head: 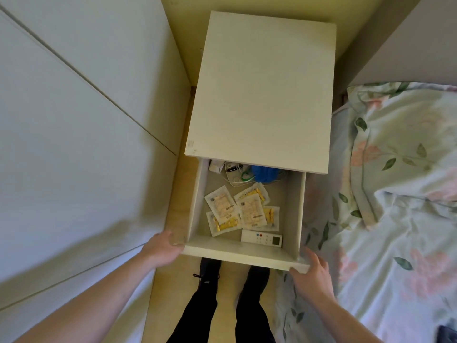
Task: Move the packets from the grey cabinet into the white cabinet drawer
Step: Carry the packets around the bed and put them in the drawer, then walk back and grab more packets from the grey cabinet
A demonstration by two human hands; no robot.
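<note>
Nearest the camera, two dark trouser legs and shoes are seen on the wooden floor. Just above them the drawer of the white cabinet is pulled out, and its front panel is held at both ends: the left hand is curled round the left corner, the right hand is wrapped round the right corner. Inside, a white remote control lies against the front wall. Beyond it the packets are spread flat on the drawer floor, several overlapping (five or so can be counted). They are judged to be light, thin and limp, with slick sealed film; an exposed edge or corner would best be pinched, since a flat packet offers little else to take. Further back, cables and a blue bundle sit half under the cabinet top. A flowered bed lies to the right
</note>
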